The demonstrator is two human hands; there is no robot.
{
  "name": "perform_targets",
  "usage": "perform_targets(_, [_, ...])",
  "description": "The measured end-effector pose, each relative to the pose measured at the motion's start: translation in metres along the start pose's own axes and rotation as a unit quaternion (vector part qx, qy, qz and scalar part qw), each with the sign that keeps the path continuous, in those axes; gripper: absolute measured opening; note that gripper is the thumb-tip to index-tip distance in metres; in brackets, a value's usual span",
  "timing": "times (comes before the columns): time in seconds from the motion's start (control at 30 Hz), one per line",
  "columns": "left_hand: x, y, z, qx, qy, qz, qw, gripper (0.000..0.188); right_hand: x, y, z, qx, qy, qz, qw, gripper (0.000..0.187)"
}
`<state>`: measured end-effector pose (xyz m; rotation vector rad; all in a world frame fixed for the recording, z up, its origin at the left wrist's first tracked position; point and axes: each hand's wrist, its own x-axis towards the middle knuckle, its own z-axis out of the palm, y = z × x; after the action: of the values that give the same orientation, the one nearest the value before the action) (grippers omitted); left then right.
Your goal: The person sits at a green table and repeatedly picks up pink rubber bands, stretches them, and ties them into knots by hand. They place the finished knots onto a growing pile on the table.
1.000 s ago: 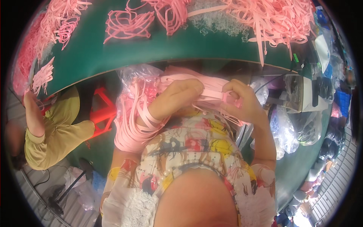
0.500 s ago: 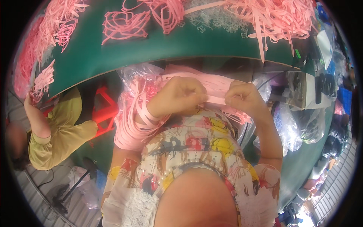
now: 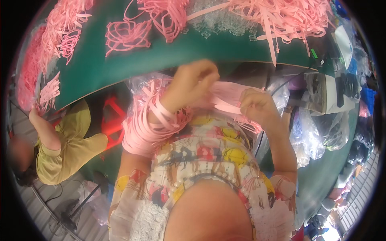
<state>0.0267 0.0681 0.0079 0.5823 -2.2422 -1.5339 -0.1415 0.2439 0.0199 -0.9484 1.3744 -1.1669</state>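
My right hand (image 3: 260,107) is closed in a pinch on the end of a pink strap (image 3: 227,107) in front of my chest. My left hand (image 3: 193,84) is raised to the table's near edge, its fingers curled and smeared by motion; whether anything is between them I cannot tell. Many loops of pink strap (image 3: 138,134) hang around my left wrist and forearm. Between and below my hands, a wide bundle of flat pink straps (image 3: 231,91) lies across my lap, its near part hidden behind my hands.
On the green table (image 3: 120,66) lie pink strap bundles (image 3: 128,36), small clear plastic pieces (image 3: 225,22) and a large pink heap (image 3: 285,18). A co-worker (image 3: 68,148) sits at the left beside a red stool (image 3: 112,122). Plastic bags (image 3: 307,136) and a box (image 3: 329,94) stand at right.
My left hand has moved up and away from my right hand, off the strap between them. My right hand has stayed nearly in place, still pinching. The co-worker has shifted slightly.
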Motion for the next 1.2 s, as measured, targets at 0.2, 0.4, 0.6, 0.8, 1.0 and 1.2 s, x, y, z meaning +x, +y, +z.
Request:
perform_targets(0.2, [0.049,-0.021,-0.007,0.292,0.241,0.115,0.918,0.015,0.002,0.002,0.009,-0.033,0.001,-0.031,0.999,0.006])
perform_targets(0.4, [0.059,-0.028,-0.01,0.353,0.222,0.128,0.9,0.017,0.002,0.003,0.01,-0.044,-0.001,-0.046,0.998,0.006])
perform_targets(0.6, [0.03,-0.017,-0.006,0.355,0.146,0.178,0.906,0.028,0.004,0.001,0.011,-0.074,-0.019,-0.078,0.994,0.004])
perform_targets(0.8, [0.012,-0.023,0.002,0.344,0.157,0.236,0.895,0.022,0.004,-0.007,0.018,-0.098,-0.025,-0.08,0.992,0.005])
perform_targets(1.0, [-0.008,-0.009,0.017,0.008,0.089,0.054,0.995,0.011,0.003,-0.017,0.019,-0.137,-0.035,-0.12,0.983,0.003])
perform_targets(1.2, [-0.031,0.023,0.023,-0.221,-0.072,-0.063,0.971,0.012,0.005,-0.021,0.019,-0.197,-0.009,-0.183,0.963,0.003])
